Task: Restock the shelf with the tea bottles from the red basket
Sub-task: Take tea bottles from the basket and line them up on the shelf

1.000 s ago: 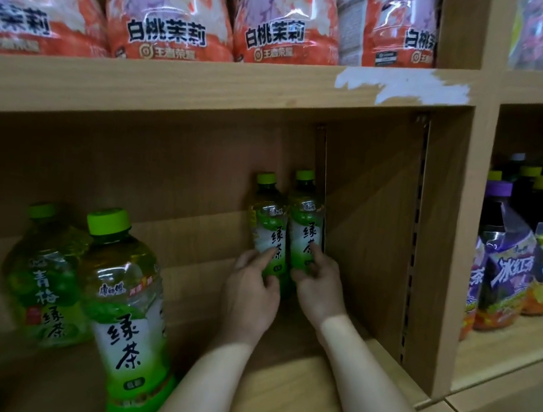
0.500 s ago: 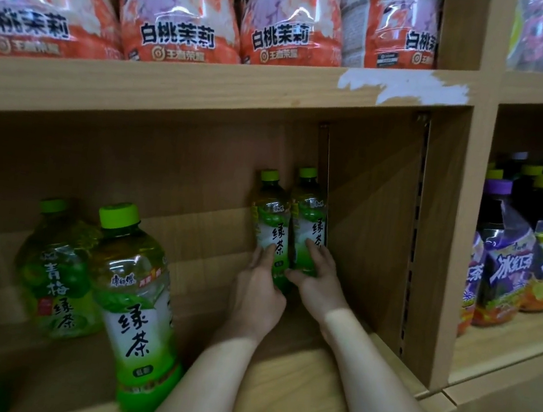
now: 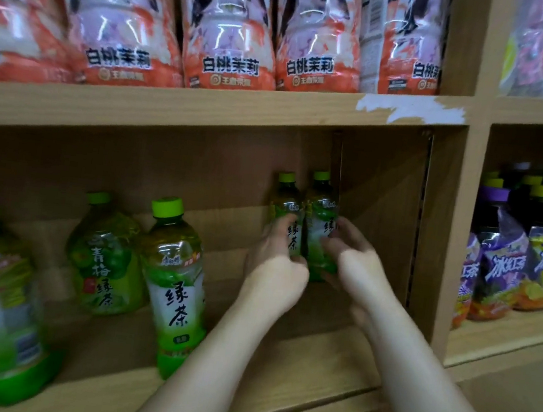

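Two small green tea bottles with green caps stand upright side by side at the back right of the wooden shelf (image 3: 330, 355). My left hand (image 3: 276, 262) wraps the lower body of the left bottle (image 3: 286, 204). My right hand (image 3: 357, 255) curls around the right bottle (image 3: 321, 212), which stands close to the shelf's side wall. Both arms reach in from the lower edge. The red basket is out of view.
Larger green tea bottles (image 3: 177, 283) stand at the shelf's front left and middle, one more (image 3: 105, 253) behind them. Pink-and-orange bottles (image 3: 231, 27) fill the shelf above. Purple and yellow iced tea bottles (image 3: 511, 258) fill the compartment beyond the wooden divider (image 3: 456, 230).
Both hands have slid up from the bottles' bases onto their bodies. The camera has swung left and slightly down, bringing more of the left bottles into view.
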The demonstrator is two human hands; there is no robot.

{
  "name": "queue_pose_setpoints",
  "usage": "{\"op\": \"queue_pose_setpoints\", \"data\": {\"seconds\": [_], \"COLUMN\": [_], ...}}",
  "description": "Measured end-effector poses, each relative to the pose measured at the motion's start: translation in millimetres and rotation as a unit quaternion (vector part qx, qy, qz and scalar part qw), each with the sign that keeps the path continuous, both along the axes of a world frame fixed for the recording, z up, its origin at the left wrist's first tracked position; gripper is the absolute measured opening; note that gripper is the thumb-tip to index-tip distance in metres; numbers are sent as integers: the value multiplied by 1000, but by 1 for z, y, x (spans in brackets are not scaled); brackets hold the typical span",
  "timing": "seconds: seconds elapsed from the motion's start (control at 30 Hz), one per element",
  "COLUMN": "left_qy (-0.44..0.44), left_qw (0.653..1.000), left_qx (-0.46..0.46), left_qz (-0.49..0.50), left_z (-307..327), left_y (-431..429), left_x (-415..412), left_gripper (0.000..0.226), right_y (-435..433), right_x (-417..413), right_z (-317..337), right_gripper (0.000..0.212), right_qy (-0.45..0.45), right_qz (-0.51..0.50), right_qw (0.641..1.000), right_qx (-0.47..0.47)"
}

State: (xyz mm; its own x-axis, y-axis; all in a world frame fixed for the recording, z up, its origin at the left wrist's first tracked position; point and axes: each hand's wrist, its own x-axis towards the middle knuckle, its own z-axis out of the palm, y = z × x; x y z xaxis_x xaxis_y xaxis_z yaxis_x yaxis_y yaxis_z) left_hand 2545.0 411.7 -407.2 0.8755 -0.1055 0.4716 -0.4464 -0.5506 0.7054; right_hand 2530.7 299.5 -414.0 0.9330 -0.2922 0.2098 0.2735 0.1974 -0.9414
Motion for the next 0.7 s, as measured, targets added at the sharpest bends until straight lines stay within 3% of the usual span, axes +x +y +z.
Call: {"op": "queue_pose_setpoints", "data": {"seconds": [0.13,0.3,0.4,0.5,0.6,0.7], "left_qy": [-64,-121,-132,-148,-121,0], "left_qw": [977,968,963,946,914,910], "left_qx": [-195,-220,-226,-226,-267,-307], "left_qz": [-52,-1,71,177,282,278], "left_z": [3,-10,-20,-30,-38,-44], "left_y": [46,111,151,189,236,273], "left_x": [-70,-119,-122,-120,-109,-90], "left_gripper": [47,42,47,51,64,80], "right_y": [22,73,112,144,174,190], "right_x": [-47,-81,-83,-72,-57,-49], "right_z": [14,9,-1,-18,-34,-41], "right_gripper": [34,40,67,90,80,73], "right_qy": [7,41,70,81,81,82], "right_qz": [77,156,172,70,-31,-81], "right_qw": [997,982,972,962,937,943], "right_qx": [13,-99,-146,-251,-337,-313]}}
